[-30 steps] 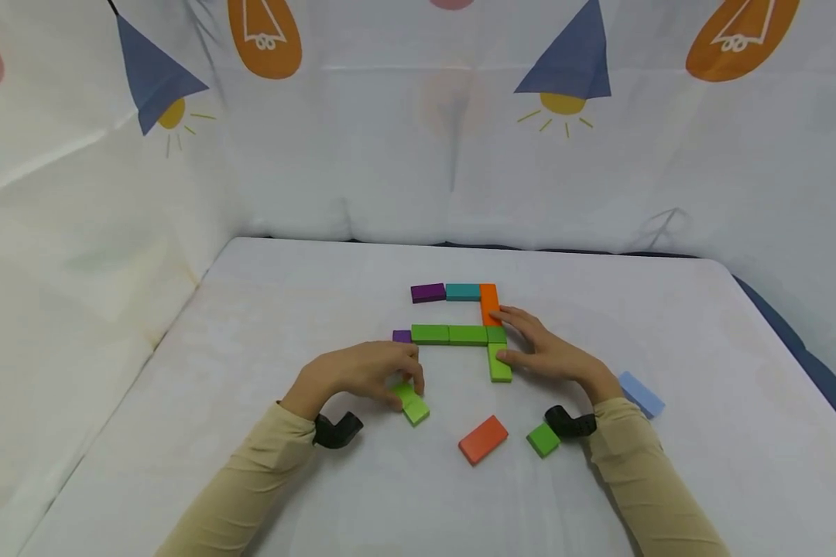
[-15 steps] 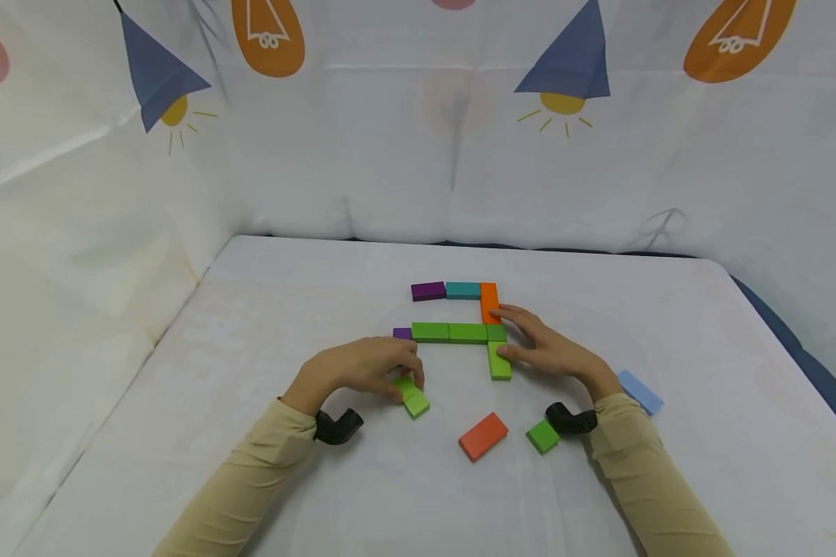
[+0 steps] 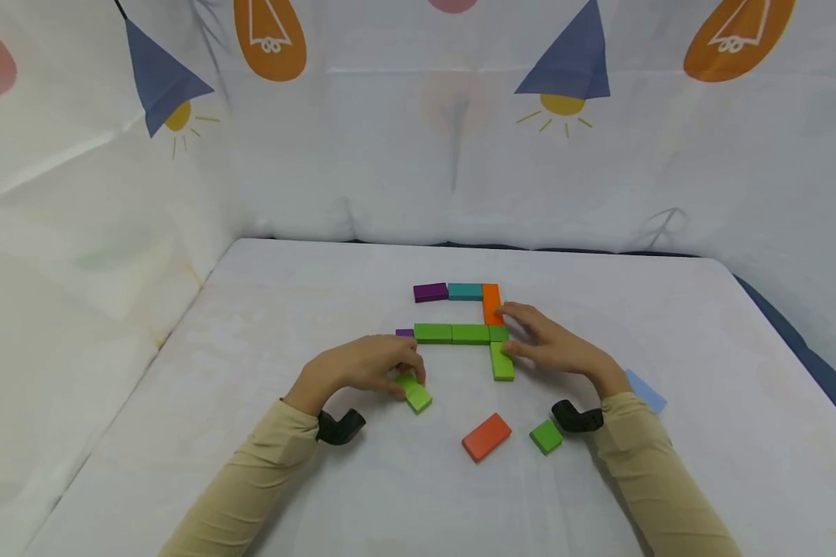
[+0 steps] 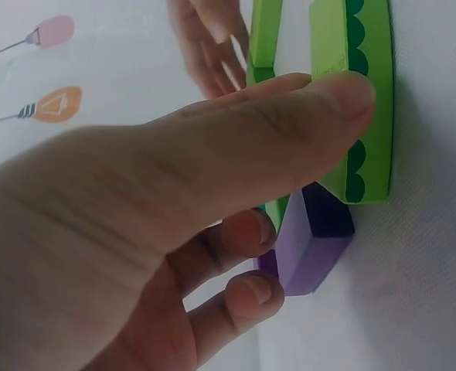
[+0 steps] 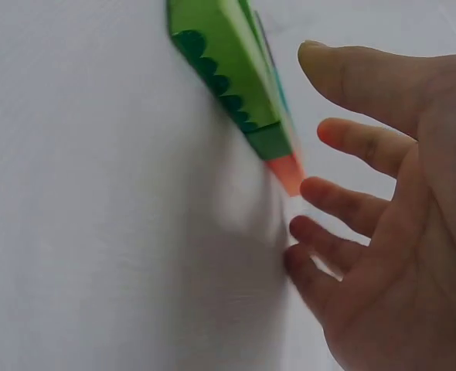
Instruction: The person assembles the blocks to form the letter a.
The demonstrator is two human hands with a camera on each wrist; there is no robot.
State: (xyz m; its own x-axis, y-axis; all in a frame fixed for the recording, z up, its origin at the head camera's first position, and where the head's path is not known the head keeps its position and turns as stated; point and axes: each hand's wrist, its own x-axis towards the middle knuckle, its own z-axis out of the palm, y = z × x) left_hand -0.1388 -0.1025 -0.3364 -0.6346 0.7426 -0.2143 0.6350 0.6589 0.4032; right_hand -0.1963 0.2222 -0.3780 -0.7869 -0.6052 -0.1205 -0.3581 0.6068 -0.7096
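Note:
My left hand (image 3: 362, 367) pinches a light green block (image 3: 416, 396) lying just in front of the row of blocks. In the left wrist view, the thumb lies across the block's scalloped green edge (image 4: 379, 124); the index finger is mostly hidden. A purple block (image 4: 313, 239) sits behind it, near the other curled fingers. My right hand (image 3: 553, 344) rests with relaxed, spread fingers beside the row's right end. Its fingertips are near the orange block (image 3: 491, 303) and its thumb is by another light green block (image 3: 501, 362). The right wrist view shows nothing in its grasp.
Two green blocks (image 3: 451, 334) and a small green block (image 3: 498, 333) form the row. A teal block (image 3: 465, 292) and dark purple block (image 3: 430, 292) adjoin the orange one. Nearer lie a red-orange block (image 3: 486, 437), green cube (image 3: 546, 437) and light blue block (image 3: 645, 391).
My right hand has eased slightly to the right, its thumb drawing back a little from the light green block. The left hand and the block it pinches stay nearly in place.

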